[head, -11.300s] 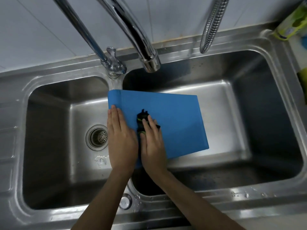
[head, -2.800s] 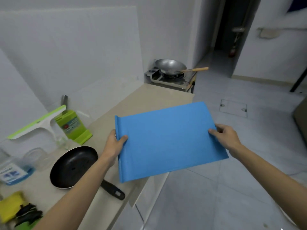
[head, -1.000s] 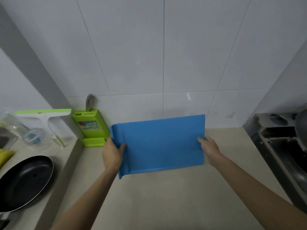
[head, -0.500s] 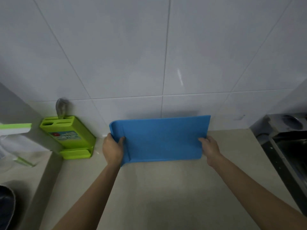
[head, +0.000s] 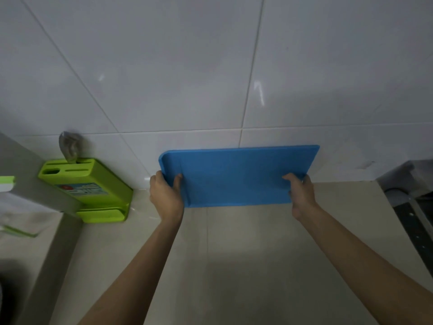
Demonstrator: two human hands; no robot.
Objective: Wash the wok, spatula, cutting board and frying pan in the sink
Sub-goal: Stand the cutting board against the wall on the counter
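Note:
The blue cutting board (head: pixel 236 177) stands on its long edge on the beige counter (head: pixel 246 254), tilted back towards the white tiled wall. My left hand (head: pixel 166 195) grips its left end, thumb on the front face. My right hand (head: pixel 301 193) holds its lower right corner. The wok, spatula, frying pan and sink are out of sight.
A green knife block (head: pixel 86 191) with a metal handle sticking out stands left of the board against the wall. A raised counter ledge (head: pixel 35 231) runs down the left side. The stove's dark edge (head: pixel 412 207) shows at the right.
Both hands carried the board from the sink to this counter, pushed it back towards the wall and stood it steeper on its edge.

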